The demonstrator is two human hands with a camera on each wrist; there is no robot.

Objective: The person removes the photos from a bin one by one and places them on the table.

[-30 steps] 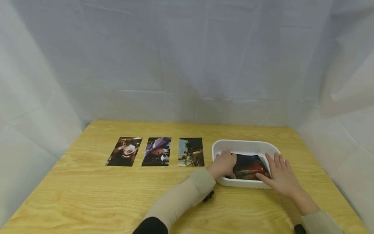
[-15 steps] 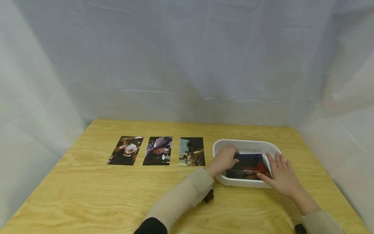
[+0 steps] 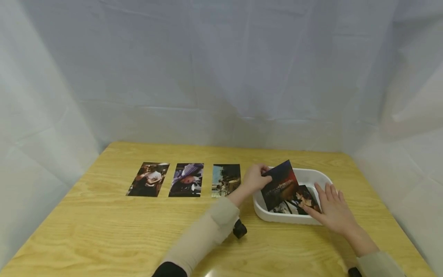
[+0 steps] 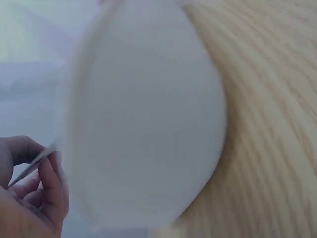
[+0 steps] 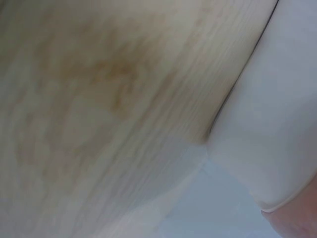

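Note:
My left hand (image 3: 255, 179) pinches a dark blue and red photo (image 3: 282, 184) by its left edge, between thumb and curled fingers. The photo is tilted, its top corner raised above the far rim of the white tray (image 3: 313, 171). Beneath it, more photos (image 3: 304, 198) lie in the tray. My right hand (image 3: 333, 209) rests at the tray's right end with fingers spread, the thumb reaching over the near rim. In the left wrist view, the left hand (image 4: 34, 193) grips the thin edge of the photo beside the tray's wall (image 4: 148, 124).
Three photos stand in a row to the left of the tray: a couple (image 3: 149, 179), a purple-toned one (image 3: 187, 180) and an outdoor scene (image 3: 223, 179). White cloth (image 3: 221, 77) hangs behind the wooden table (image 3: 104, 231) and along both sides.
My left hand has taken hold of the top photo and lifted it up and left, uncovering other photos in the tray. The right hand has stayed in place.

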